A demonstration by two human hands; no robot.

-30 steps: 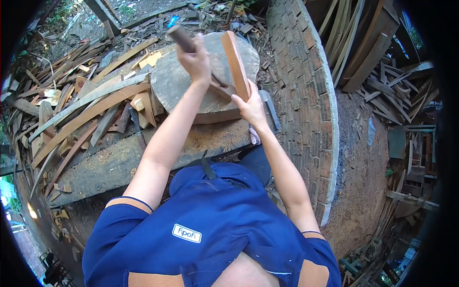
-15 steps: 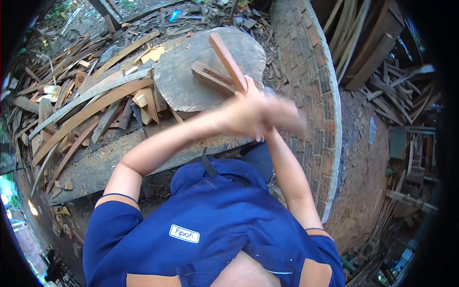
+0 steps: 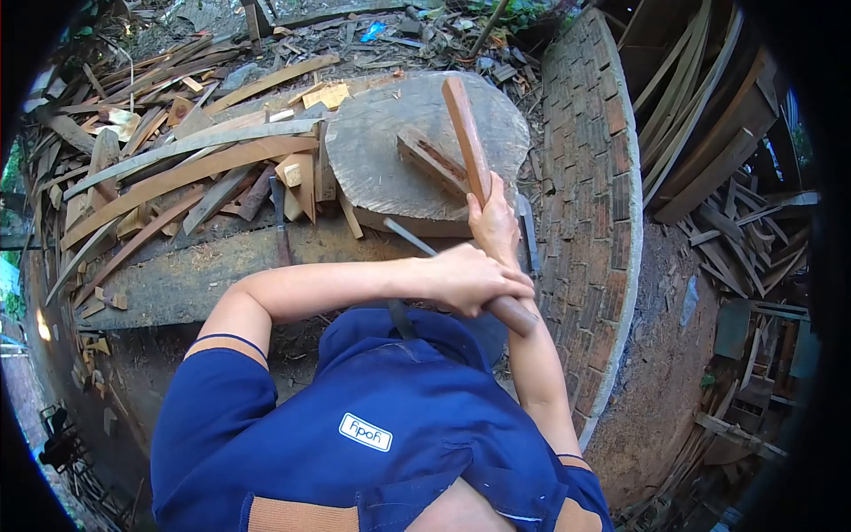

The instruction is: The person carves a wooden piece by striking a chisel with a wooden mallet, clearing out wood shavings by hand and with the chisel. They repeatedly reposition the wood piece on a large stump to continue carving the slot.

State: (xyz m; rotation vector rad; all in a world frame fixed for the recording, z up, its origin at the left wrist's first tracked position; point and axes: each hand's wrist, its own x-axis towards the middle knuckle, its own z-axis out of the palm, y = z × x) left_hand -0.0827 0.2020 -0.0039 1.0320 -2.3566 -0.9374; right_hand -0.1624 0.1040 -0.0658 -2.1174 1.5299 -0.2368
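My right hand point(image 3: 496, 229) grips the lower end of a reddish-brown wooden bar point(image 3: 465, 133), which points away from me over a round tree stump point(image 3: 381, 124). Beside the bar, a wooden block with a long slot point(image 3: 434, 158) lies on the stump and reaches toward that hand. My left hand point(image 3: 470, 279) crosses in front of my body, fingers wrapped round a wooden-handled tool with a narrow metal shaft point(image 3: 409, 238). The shaft points up and left toward the stump's near edge, while the round handle end sticks out over my right forearm.
Long curved wood strips point(image 3: 191, 168) and offcuts are heaped left of the stump. Another dark-handled tool point(image 3: 282, 226) rests against the plank point(image 3: 177, 284). A low brick wall point(image 3: 589, 195) runs along the right, with more scrap wood point(image 3: 736, 239) beyond it.
My left hand, blurred by motion before, now shows clearly, lower and nearer my body with the tool. The whole view has shifted, moving the stump rightward. My right hand still holds the bar.
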